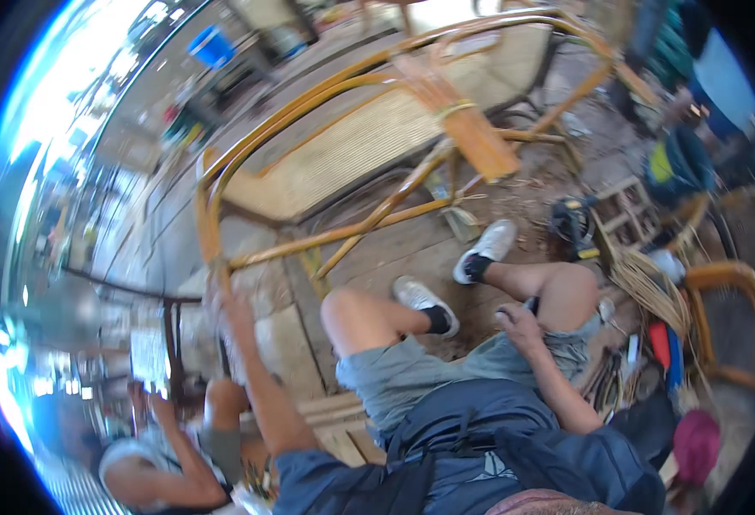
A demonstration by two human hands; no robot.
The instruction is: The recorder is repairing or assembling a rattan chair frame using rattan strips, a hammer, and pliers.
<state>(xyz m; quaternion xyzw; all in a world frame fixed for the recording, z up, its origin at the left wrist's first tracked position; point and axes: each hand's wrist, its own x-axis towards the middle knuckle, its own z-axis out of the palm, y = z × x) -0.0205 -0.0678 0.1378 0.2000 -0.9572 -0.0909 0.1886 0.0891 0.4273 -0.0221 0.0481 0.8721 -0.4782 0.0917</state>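
And there was the chair [394,199], a big, glossy, honey-orange frame of bent poles! Its long double rails swept round in broad curves, and poles crossed at its near side. Across the chair's middle came a flat orange slab [485,146], slanting, with a pale binding [454,108] wrapped round it. Behind the chair's near rails spread a straw-coloured, ribbed panel [351,167], dark along its lower edge. And nearer than the chair, well apart from it, a small dark object [532,304], mostly hidden, its kind unclear!
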